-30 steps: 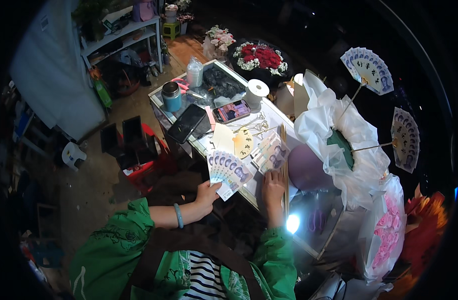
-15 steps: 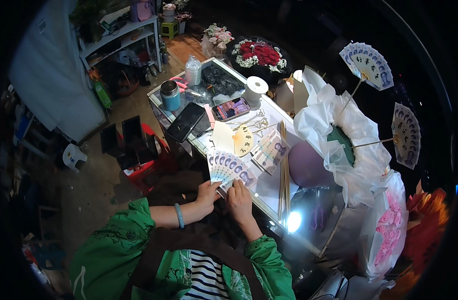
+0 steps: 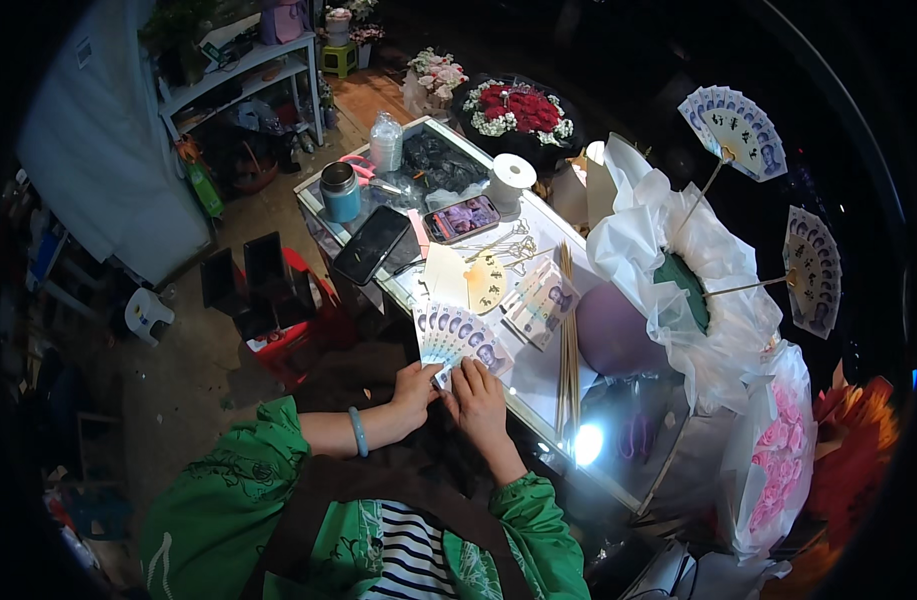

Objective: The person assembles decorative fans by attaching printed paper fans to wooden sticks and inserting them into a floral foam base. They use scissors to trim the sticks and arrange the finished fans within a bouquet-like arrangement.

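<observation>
- The left hand [image 3: 414,393] pinches the banknote fan [image 3: 456,336] near its base.
- The right hand [image 3: 481,402] touches its lower edge; from here, I can't tell whether it's pinching.

Hands [image 3: 479,404] partly hide the banknote fan [image 3: 458,335]; the striped shirt [image 3: 410,550] is cropped.

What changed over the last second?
The person's right hand moved left from beside the thin tan wooden sticks to touch the purple-and-white paper banknote fan. The lit rectangular phone shows another picture. The left hand still grips the fan; the white spool stayed.
</observation>
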`<state>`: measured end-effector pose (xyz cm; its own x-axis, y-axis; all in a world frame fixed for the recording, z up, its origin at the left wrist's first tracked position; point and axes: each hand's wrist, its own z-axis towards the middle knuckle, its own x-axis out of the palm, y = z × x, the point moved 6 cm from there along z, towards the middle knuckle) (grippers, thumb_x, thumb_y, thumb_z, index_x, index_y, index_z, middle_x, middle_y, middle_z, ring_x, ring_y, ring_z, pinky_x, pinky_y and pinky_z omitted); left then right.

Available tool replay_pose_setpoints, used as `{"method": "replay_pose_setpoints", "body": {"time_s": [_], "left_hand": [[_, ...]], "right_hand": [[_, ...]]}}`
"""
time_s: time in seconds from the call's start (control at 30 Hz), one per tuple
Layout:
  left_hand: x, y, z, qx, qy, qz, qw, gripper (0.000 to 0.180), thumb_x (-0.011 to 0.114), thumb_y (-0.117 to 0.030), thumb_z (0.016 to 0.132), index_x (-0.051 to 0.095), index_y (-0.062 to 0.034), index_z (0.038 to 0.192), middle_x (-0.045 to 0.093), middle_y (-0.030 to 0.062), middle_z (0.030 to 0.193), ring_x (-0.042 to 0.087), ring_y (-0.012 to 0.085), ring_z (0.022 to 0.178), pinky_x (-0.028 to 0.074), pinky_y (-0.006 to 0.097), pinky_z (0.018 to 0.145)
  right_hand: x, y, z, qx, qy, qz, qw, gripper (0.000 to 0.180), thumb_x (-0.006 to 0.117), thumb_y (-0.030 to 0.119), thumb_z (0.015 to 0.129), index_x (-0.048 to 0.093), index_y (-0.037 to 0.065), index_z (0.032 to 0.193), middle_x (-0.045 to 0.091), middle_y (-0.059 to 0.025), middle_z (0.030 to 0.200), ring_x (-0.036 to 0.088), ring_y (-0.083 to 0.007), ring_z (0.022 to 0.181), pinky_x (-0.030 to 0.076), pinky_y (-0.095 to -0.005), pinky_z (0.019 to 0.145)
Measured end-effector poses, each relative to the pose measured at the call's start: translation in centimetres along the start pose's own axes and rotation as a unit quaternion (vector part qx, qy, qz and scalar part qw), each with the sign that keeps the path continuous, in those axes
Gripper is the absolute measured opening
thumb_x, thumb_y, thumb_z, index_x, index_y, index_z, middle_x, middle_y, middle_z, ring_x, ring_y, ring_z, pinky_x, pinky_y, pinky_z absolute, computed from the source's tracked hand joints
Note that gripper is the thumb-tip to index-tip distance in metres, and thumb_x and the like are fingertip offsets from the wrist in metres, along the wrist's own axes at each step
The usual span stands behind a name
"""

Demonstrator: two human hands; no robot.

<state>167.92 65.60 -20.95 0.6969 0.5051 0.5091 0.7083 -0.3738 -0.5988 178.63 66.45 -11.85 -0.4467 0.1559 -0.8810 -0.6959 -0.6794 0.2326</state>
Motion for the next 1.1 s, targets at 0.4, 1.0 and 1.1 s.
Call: {"method": "replay_pose_setpoints", "body": {"time_s": [0.4, 1.0, 1.1], "left_hand": [[0.5, -0.6, -0.8, -0.009, -0.015, -0.024, 1.0, 0.02, 0.055, -0.01, 0.085, 0.059, -0.005, 0.104, 0.063, 0.0064, 0.1, 0.061, 0.0188, 0.088, 0.049, 0.03, 0.075], [0.4, -1.4, -0.2, 0.127, 0.025, 0.103, 0.986, 0.02, 0.058, -0.01, 0.087, 0.057, 0.0002, 0.104, 0.063, 0.0073, 0.099, 0.061, 0.0159, 0.09, 0.049, 0.031, 0.077], [0.3, -1.6, -0.1, 0.125, 0.017, 0.081, 0.989, 0.02, 0.058, -0.01, 0.087, 0.058, 0.0006, 0.104, 0.063, 0.0068, 0.098, 0.06, 0.0148, 0.086, 0.049, 0.029, 0.074]], "right_hand": [[0.1, -0.7, 0.1, 0.0, -0.003, -0.008, 1.0, 0.04, 0.061, 0.025, 0.079, 0.055, 0.003, 0.112, 0.052, -0.0165, 0.119, 0.047, -0.0334, 0.112, 0.039, -0.0427, 0.089], [-3.2, -11.5, 1.9, 0.154, -0.094, -0.159, 0.971, 0.03, 0.056, 0.014, 0.08, 0.057, -0.003, 0.105, 0.057, -0.0161, 0.098, 0.053, -0.0332, 0.091, 0.042, -0.0402, 0.081], [-2.4, -12.3, 2.4, 0.087, -0.051, -0.191, 0.976, 0.023, 0.054, 0.011, 0.076, 0.058, -0.001, 0.095, 0.055, -0.012, 0.085, 0.052, -0.0288, 0.079, 0.042, -0.039, 0.074]]}}
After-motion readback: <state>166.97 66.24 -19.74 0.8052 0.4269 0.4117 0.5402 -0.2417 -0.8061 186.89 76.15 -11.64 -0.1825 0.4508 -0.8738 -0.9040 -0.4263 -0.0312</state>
